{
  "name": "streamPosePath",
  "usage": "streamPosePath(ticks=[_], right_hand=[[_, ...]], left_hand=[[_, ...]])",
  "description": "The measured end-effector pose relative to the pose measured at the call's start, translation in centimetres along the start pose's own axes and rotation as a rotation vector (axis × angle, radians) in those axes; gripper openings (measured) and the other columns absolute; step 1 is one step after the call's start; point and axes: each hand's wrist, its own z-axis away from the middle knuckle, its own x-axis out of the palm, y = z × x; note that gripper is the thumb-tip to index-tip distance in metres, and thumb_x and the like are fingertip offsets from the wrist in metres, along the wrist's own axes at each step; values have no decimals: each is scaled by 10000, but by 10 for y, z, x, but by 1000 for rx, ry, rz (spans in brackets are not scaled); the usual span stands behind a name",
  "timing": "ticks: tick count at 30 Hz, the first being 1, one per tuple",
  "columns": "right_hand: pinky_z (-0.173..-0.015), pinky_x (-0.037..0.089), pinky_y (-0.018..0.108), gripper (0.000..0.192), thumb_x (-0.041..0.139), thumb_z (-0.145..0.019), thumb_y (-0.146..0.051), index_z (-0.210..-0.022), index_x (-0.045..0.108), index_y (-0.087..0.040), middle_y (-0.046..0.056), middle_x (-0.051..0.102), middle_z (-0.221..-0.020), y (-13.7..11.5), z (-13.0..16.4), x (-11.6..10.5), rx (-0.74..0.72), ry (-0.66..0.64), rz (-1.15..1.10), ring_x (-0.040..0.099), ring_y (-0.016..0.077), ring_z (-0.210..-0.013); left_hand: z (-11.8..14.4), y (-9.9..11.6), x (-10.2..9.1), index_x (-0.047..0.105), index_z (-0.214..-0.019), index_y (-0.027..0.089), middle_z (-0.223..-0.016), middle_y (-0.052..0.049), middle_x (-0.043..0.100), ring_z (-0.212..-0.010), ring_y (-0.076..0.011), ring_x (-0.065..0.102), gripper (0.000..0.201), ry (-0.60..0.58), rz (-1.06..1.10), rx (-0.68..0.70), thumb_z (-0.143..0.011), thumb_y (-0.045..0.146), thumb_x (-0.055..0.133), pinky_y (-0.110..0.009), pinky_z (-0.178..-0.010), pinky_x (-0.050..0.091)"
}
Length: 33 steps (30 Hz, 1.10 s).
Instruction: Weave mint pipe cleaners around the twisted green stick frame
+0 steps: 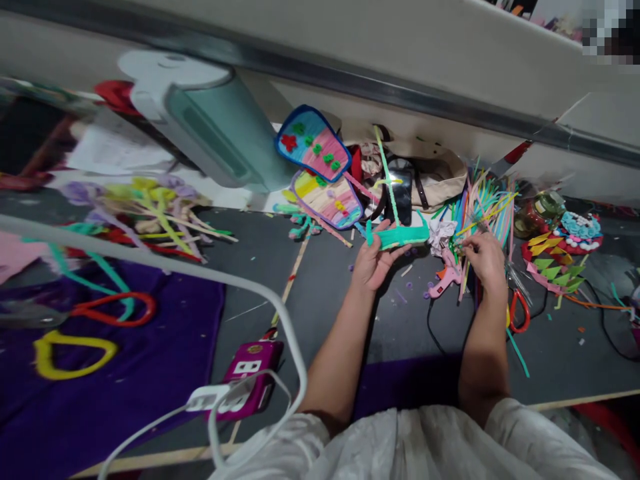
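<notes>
Left hand (374, 261) grips a green piece (399, 237) above the dark surface (325, 293), its long axis running left-right, toward the right hand (484, 260). Right fingers pinch among the sticks (483, 207) (prob. one thin strand; too blurred to tell), just right of the piece, w/ glue gun (445, 280) between.

Left hand (373, 263) holds green pipe-cleaner piece (400, 235); right hand (484, 259) pinches sticks (483, 203)

Only 1 view: a head-worn camera looks forward and steeply down, tilted, onto the dark grey tabletop (330, 300). Both forearms enter from the near edge; the far pale wall (425, 53) crosses the top.
</notes>
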Motion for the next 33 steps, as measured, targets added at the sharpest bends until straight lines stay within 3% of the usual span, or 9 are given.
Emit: streamPosePath(ticks=[6,13,22,28,33], right_hand=[[-861,421,360,215,593,-854,-197,-924,789,-253,87,582,-965,-6,-3,13,-30,-57,139,499,268,-1039],[-783,421,348,190,628,-838,-181,-886,795,-258,82,576,-959,-1,-3,16,-76,19,106,488,267,-1011],[-863,436,391,182,628,-863,-239,-906,804,-223,96,617,-993,3,-6,13,-65,114,24,516,275,-1019],[-938,458,397,188,603,-866,-278,-820,773,-212,60,644,-900,0,-7,5,-69,225,-243,586,234,-953],[-829,495,337,153,624,-847,-319,-802,711,-203,11,692,-813,-9,-5,-7,1,348,-536,635,186,-820]], left_hand=[[4,5,4,637,-1312,205,-1413,-151,631,-1315,-336,601,510,-30,-15,-8,-842,340,782,-567,-1060,535],[6,8,6,623,-1348,254,-1412,-100,645,-1295,-309,623,658,2,-18,-25,-734,48,741,-530,-1104,514],[4,5,3,677,-1243,192,-1388,-115,655,-1296,-330,616,628,4,-13,-33,-651,-19,657,-574,-1108,496],[4,6,3,677,-1261,207,-1286,-90,710,-1183,-287,683,617,26,7,-30,-685,-8,617,-555,-1096,519],[6,8,7,642,-1322,222,-1268,-82,721,-1099,-260,716,658,39,24,-23,-705,-1,598,-552,-1067,540]])
